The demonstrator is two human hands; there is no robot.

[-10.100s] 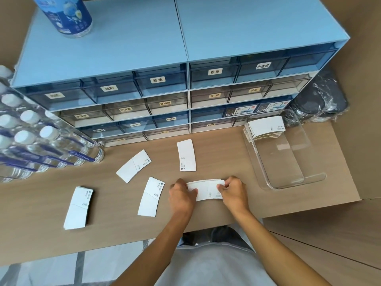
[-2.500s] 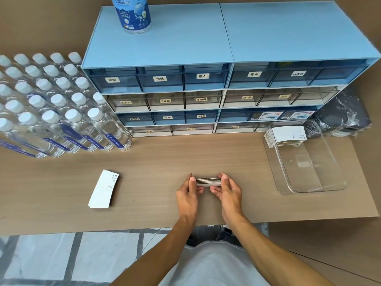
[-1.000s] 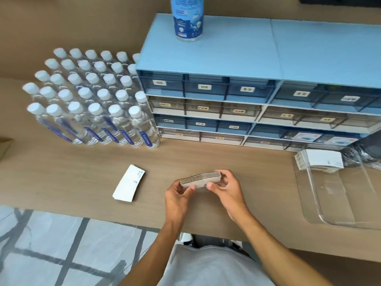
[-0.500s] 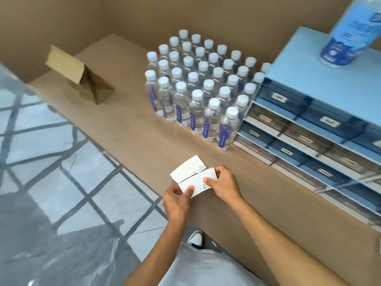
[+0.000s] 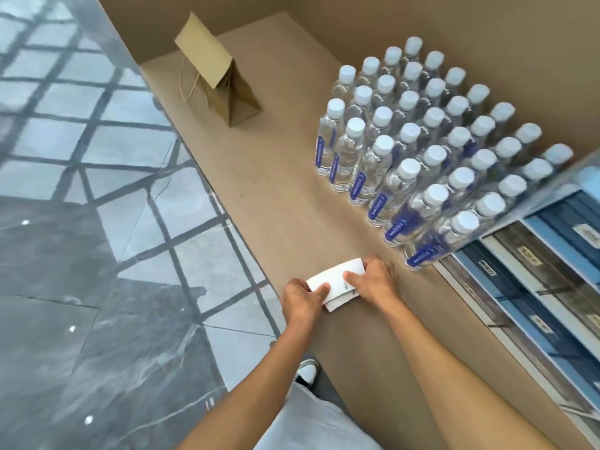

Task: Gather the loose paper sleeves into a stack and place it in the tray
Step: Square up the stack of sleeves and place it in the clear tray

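Brown wooden surface (image 5: 292, 196) ran along a tan wall, with grey tiled floor (image 5: 81, 222) below its near edge. Block of capped water bottles (image 5: 422, 151) stood upright at the right, beside blue drawer units (image 5: 535, 271). Brown paper bag (image 5: 220, 82) sat at the far end, well apart from the work.

Stack of paper sleeves (image 5: 337, 284) lay flat on the surface near its front edge, white face up. Left hand (image 5: 302, 300) was closed on the stack's near-left end, thumb on top. Right hand (image 5: 373, 280) was closed on the far-right end, fingers (image 5: 352, 277) pressed down on the top sleeve. A lower sleeve stuck out at the near edge, so the edges were not yet flush. How many sleeves the stack held could not be told. Tray was not in view.

Judgement: sleeves looked light, thin and flexible, card-like, likely to slide over each other and fan out if gripped loosely. Best hold seemed to be a pinch through the full thickness at both short ends, or 1 hand clamping the long sides, after squaring the edges against the surface. Squeezing the middle hard could crease them. Stack remained to be squared and carried to the tray.
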